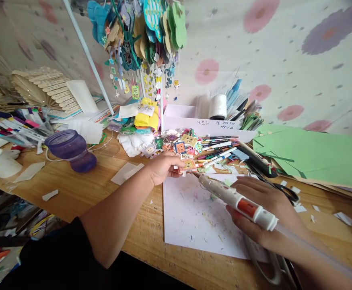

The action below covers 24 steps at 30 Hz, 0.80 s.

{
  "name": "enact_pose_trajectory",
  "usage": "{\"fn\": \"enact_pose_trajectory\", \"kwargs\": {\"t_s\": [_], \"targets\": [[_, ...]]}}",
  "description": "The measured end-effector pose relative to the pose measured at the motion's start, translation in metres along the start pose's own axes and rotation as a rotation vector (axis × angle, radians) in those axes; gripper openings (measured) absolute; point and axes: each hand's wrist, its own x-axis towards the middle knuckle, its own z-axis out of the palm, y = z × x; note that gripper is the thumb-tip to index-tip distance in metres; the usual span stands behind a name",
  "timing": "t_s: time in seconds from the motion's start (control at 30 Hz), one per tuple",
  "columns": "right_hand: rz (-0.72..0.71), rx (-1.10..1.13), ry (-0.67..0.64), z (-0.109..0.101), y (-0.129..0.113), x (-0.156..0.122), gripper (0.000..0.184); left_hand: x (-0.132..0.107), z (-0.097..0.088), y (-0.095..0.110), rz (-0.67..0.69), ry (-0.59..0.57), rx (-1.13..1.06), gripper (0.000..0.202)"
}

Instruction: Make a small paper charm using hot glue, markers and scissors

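My left hand (163,166) is closed in a pinch on a small orange paper cutout (188,164), held just above the wooden table (82,189). My right hand (262,211) is wrapped round a white glue gun (237,198) with an orange patch on its body. The gun's nozzle points at the cutout and almost touches it. A clear glue stick runs out of the back of the gun toward the lower right. Both hands hover over a white sheet of paper (194,217) speckled with scraps.
A heap of small coloured cutouts (178,143) and several pens (218,147) lies behind the hands. A purple cup (70,149) stands at left. Green paper sheets (314,155) lie at right, a white box (194,121) at the back, and a paper mobile (142,36) hangs above.
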Motion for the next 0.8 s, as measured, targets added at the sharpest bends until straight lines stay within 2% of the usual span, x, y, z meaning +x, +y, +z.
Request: {"fn": "enact_pose_trajectory", "kwargs": {"t_s": [0.2, 0.43, 0.8], "targets": [[-0.061, -0.109, -0.058, 0.0004, -0.0012, 0.0021, 0.015, 0.0008, 0.0, -0.0019, 0.002, -0.05, -0.021, 0.013], [-0.088, -0.101, 0.006, 0.0027, -0.0002, 0.0012, 0.015, -0.0021, 0.002, 0.0, 0.007, -0.077, -0.041, 0.011], [-0.104, -0.175, 0.004, 0.0029, -0.0019, 0.0021, 0.008, -0.0022, 0.0033, -0.0019, 0.017, -0.075, -0.065, 0.015]]}}
